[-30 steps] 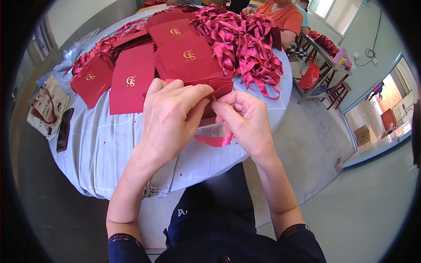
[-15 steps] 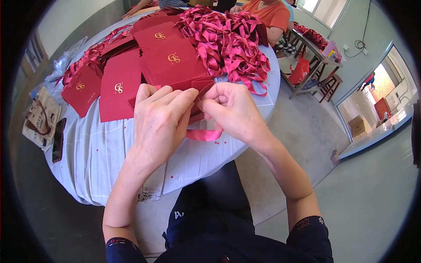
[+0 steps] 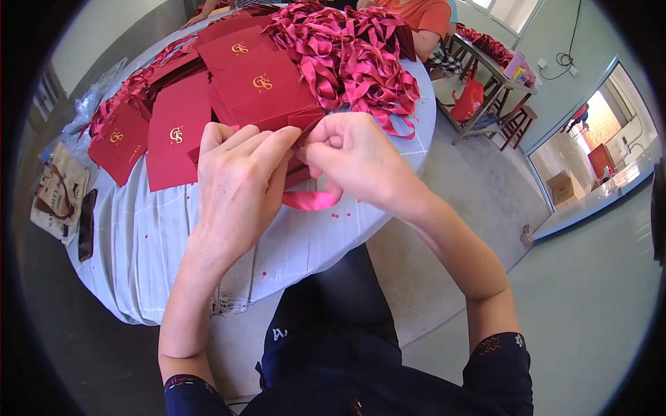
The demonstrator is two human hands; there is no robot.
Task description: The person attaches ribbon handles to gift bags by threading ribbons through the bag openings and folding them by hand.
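Note:
A dark red paper bag (image 3: 298, 176) is between my hands at the table's near side, mostly hidden by them. My left hand (image 3: 239, 184) is closed on its left part, fingers bent over the upper edge. At the bag's right edge, my right hand (image 3: 364, 161) is closed in a pinch with curled fingers. A shiny pink ribbon (image 3: 311, 201) loops below the bag and runs up into the right hand; its ends are hidden. Just beyond lie stacked flat red bags (image 3: 236, 87) with gold lettering, and more bags (image 3: 179, 132) lie to the left.
A heap of pink ribbon handles (image 3: 354, 66) covers the far right of the round table with its white cloth (image 3: 163, 243). A phone (image 3: 87, 225) and a cloth pouch (image 3: 59, 197) lie at the left edge. A person in an orange top (image 3: 423, 14) sits across.
The view has shifted slightly, so the table and bags appear further up and left. My right fingers have curled in more tightly at the bag's edge; the left hand keeps its hold.

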